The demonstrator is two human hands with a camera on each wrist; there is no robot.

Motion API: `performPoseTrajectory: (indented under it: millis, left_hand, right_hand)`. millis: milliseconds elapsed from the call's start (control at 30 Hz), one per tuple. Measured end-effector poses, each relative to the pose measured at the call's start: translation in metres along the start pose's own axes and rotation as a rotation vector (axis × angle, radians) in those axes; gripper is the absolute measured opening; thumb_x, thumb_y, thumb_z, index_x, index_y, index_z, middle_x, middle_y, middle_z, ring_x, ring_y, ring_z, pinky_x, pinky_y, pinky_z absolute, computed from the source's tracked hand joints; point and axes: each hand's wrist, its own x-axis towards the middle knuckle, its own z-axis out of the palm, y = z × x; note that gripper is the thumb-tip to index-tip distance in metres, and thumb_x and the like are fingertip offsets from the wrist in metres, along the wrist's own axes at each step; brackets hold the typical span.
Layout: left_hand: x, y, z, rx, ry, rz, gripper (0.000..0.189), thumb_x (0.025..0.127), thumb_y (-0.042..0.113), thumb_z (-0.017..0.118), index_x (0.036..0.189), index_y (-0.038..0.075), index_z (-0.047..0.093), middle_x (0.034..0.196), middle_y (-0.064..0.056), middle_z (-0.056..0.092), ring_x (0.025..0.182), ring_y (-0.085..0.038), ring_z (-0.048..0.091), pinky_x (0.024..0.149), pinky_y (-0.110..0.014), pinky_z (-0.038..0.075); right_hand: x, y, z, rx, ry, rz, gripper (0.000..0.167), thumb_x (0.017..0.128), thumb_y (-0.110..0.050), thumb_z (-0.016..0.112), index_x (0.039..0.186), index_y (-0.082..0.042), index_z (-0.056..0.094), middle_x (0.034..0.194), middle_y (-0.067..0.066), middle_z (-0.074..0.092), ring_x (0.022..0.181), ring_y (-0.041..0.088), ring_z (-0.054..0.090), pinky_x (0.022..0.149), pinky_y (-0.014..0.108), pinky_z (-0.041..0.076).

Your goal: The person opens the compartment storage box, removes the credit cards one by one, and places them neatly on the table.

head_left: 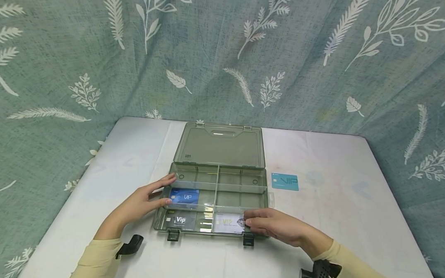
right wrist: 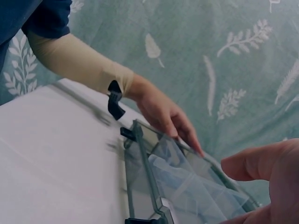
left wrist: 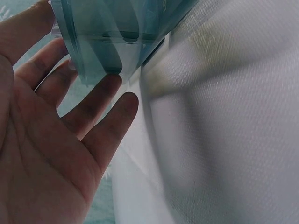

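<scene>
A translucent grey-green divided box lies on the table, its lid folded back. A white VIP card lies in the front right compartment, and the fingertips of my right hand are at its right end. In the right wrist view, the thumb stands apart from the fingers. My left hand has its fingertips against the box's left side. Inside the box, a blue VIP card sits in the middle left compartment and a dark grey Vip card in the front left one.
A teal VIP card lies on the white tablecloth to the right of the box. Two latches hang at the box's front edge. A leaf-patterned curtain stands behind the table and along its sides.
</scene>
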Motion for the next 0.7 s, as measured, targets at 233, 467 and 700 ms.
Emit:
performPoseTrajectory:
  millis: [233,467,700]
  left_hand:
    - [0.000,0.002,-0.001,0.003,-0.003,-0.006,0.067,0.098,0.028,0.070,0.155,0.008,0.042,0.167,-0.007,0.026,0.150,-0.040,0.028,0.116,-0.058,0.036]
    - [0.000,0.002,-0.001,0.001,-0.001,-0.002,0.067,0.098,0.027,0.071,0.155,0.007,0.042,0.167,-0.007,0.026,0.149,-0.040,0.028,0.115,-0.059,0.036]
    - [0.000,0.001,0.000,-0.005,-0.004,0.000,0.067,0.097,0.026,0.071,0.155,0.006,0.042,0.167,-0.007,0.025,0.150,-0.040,0.028,0.116,-0.058,0.036]
  right_hand:
    - [-0.008,-0.003,0.000,-0.007,-0.005,-0.037,0.068,0.107,-0.027,0.054,0.153,0.015,0.027,0.160,0.032,0.028,0.148,0.042,0.031,0.121,0.044,0.033]
    - [-0.012,-0.008,0.001,-0.010,-0.034,-0.114,0.066,0.108,-0.024,0.052,0.151,0.018,0.027,0.157,0.035,0.030,0.148,0.042,0.031,0.118,0.035,0.038]
    - [-0.013,-0.011,0.001,-0.013,-0.044,-0.143,0.065,0.108,-0.023,0.052,0.151,0.018,0.027,0.157,0.034,0.032,0.147,0.043,0.032,0.117,0.032,0.039]
